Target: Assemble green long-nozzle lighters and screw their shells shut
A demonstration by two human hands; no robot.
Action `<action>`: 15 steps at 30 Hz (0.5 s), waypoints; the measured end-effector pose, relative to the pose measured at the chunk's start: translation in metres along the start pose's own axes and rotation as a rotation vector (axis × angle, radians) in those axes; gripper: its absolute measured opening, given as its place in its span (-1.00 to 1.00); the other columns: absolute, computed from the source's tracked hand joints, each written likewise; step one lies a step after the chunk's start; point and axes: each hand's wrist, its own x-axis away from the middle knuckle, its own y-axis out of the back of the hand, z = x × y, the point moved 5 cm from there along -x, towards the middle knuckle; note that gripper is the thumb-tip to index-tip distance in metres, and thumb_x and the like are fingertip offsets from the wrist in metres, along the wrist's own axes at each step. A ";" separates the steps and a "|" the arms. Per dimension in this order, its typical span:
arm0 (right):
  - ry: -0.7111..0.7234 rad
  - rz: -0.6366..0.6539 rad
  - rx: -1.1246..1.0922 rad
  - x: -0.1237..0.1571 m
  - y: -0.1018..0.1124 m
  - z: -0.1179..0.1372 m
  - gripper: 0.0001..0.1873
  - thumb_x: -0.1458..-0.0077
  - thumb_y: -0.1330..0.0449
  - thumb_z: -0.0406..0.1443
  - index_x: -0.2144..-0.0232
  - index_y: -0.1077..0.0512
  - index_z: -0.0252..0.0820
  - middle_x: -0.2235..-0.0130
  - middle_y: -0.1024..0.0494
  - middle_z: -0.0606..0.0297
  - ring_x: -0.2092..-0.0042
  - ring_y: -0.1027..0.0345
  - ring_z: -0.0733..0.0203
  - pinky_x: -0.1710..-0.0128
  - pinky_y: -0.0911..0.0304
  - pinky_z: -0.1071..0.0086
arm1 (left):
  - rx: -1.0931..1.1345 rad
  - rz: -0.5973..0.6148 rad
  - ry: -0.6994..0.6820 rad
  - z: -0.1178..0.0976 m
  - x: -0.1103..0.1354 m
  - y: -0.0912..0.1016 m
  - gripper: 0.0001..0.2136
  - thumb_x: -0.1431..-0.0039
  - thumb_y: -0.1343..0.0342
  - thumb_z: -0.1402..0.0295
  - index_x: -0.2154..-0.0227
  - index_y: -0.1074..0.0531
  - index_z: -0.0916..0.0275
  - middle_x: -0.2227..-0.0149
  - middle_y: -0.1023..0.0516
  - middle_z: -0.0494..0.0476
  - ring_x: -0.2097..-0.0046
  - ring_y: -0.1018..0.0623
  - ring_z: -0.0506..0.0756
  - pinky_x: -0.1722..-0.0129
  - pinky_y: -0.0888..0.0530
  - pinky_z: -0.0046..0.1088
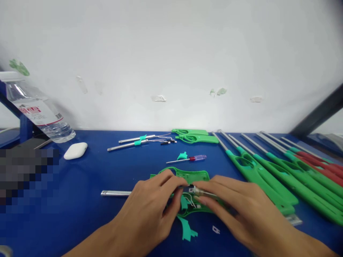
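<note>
A green lighter shell [191,176] lies opened on the blue table, its metal tube [115,193] sticking out to the left. My left hand [154,205] is pinched on the shell's inner parts near the middle. My right hand [235,210] pinches a small metal fitting with thin wires [198,191] inside the shell. Loose teal plastic pieces [187,230] lie just below the shell, between my hands.
A small screwdriver with a clear and red handle [189,159] lies behind the shell. Farther back are two metal tubes with wires [134,141] and green shell halves [195,135]. Several assembled green and red long lighters [270,167] fill the right. A water bottle [40,114] and white case [75,150] sit left.
</note>
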 end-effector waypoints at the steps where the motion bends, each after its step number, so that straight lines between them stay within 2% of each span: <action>1: 0.005 -0.021 -0.009 0.000 0.002 0.001 -0.70 -0.40 -0.16 -0.33 -0.12 -0.46 -0.03 0.26 -0.63 0.33 0.27 -0.56 0.16 0.37 -0.40 0.36 | -0.003 0.000 0.000 0.000 0.000 0.000 -0.80 -0.43 0.01 0.47 0.03 -0.43 0.07 0.21 -0.52 -0.03 0.34 -0.51 0.04 0.38 -0.39 -0.42; 4: 0.011 -0.049 0.003 0.000 0.005 0.002 -0.73 -0.39 -0.16 -0.35 -0.09 -0.47 -0.06 0.26 -0.62 0.32 0.28 -0.54 0.17 0.36 -0.38 0.36 | -0.009 -0.003 -0.001 -0.001 0.002 0.001 -0.82 -0.43 0.00 0.46 0.07 -0.44 0.08 0.23 -0.50 -0.04 0.38 -0.50 0.03 0.43 -0.37 -0.43; 9: -0.007 0.001 0.004 0.000 0.001 0.002 -0.80 -0.40 -0.13 -0.35 0.02 -0.50 -0.09 0.27 -0.61 0.31 0.29 -0.53 0.16 0.37 -0.35 0.36 | -0.011 -0.010 -0.018 -0.001 0.002 0.002 -0.82 -0.46 -0.01 0.43 0.04 -0.46 0.06 0.22 -0.50 -0.03 0.34 -0.53 0.05 0.40 -0.41 -0.42; 15: -0.019 0.003 0.002 0.001 -0.001 0.001 -0.76 -0.40 -0.13 -0.35 -0.05 -0.49 -0.05 0.26 -0.60 0.33 0.29 -0.51 0.17 0.37 -0.34 0.35 | -0.014 0.020 -0.033 0.001 0.003 -0.001 -0.80 -0.49 0.03 0.41 0.00 -0.47 0.07 0.20 -0.51 0.01 0.32 -0.53 0.07 0.40 -0.43 -0.42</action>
